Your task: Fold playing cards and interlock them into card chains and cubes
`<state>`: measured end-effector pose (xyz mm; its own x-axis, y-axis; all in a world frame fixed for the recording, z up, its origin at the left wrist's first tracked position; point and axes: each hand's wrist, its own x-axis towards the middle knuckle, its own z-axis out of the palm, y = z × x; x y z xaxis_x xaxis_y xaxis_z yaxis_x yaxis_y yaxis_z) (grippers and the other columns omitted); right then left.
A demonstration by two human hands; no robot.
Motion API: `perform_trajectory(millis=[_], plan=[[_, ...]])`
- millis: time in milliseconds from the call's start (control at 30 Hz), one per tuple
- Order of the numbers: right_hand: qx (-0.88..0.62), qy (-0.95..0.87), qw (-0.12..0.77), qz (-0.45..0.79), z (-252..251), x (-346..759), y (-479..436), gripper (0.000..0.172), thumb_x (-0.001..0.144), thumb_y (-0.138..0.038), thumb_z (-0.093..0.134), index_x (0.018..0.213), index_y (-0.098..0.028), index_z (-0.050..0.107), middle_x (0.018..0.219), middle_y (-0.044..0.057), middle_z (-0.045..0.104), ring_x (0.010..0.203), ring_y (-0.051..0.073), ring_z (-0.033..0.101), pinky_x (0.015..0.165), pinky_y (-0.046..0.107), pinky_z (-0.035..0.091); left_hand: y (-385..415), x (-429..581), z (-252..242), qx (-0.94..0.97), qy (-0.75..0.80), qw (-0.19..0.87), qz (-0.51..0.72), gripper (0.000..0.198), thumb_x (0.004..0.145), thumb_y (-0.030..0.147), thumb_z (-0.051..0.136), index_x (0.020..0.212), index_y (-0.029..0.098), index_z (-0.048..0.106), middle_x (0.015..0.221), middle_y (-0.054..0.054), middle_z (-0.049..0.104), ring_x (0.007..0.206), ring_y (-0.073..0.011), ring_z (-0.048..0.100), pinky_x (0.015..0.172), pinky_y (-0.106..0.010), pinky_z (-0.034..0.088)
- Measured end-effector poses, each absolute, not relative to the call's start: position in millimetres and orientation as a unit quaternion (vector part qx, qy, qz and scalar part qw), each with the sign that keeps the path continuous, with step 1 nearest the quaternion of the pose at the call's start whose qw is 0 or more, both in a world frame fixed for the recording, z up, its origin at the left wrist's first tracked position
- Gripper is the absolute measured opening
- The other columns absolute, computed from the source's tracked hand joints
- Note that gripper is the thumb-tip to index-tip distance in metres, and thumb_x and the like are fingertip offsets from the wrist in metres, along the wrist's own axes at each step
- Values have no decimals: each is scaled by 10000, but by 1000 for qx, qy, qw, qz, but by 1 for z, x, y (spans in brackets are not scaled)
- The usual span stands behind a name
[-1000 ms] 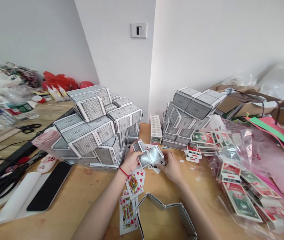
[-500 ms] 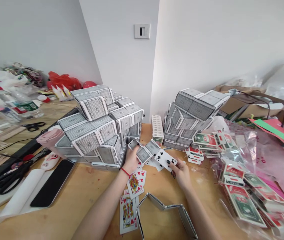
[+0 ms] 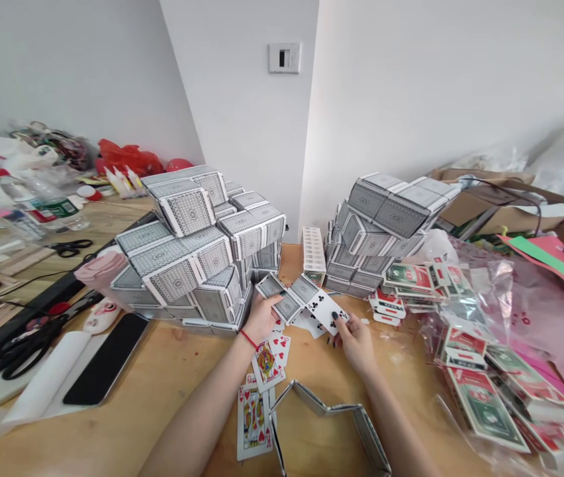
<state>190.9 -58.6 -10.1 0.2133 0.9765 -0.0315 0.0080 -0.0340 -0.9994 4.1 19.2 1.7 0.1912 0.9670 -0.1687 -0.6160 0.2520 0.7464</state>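
Note:
My left hand (image 3: 261, 317), a red string round its wrist, is closed on a folded strip of grey-backed playing cards (image 3: 288, 306). My right hand (image 3: 355, 338) pinches a four of clubs (image 3: 326, 309), face up, whose far left end meets the grey-backed cards. Beneath lie a few loose white-faced cards, partly covered. Near my left wrist are face-up red cards, with a king of hearts (image 3: 252, 424) closest to me. Between my forearms stands a zigzag outline of joined cards (image 3: 329, 408).
Grey card-block stacks rise at left (image 3: 177, 265) and right (image 3: 381, 232). A card-box row (image 3: 314, 255) stands between them. Green-and-red card boxes (image 3: 483, 407) and plastic wrap lie right. A black phone (image 3: 106, 361) and scissors (image 3: 28, 344) lie left.
My right hand has moved slightly left, bringing the four of clubs closer against the grey-backed cards. My left hand keeps its hold. The view has shifted a little.

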Motion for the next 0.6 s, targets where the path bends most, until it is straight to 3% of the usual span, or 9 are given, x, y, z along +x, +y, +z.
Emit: perform_trajectory(millis=[167,600], plan=[[-552,-442,535,463,-6,191,-61,390,741,-559,541,700,-176,481,583,60,659,372,110,507,387,225,398,20,4,0,254,324,723,555,359,584,93,670,939,124,632,912,-86,703,955,-248,627,878,-392,472],[-536,-454,536,468,-11,191,-62,366,768,-538,526,758,-173,503,629,48,664,399,107,518,436,234,402,19,6,1,261,336,717,552,354,597,94,665,947,135,635,913,-76,704,914,-237,641,829,-376,497]])
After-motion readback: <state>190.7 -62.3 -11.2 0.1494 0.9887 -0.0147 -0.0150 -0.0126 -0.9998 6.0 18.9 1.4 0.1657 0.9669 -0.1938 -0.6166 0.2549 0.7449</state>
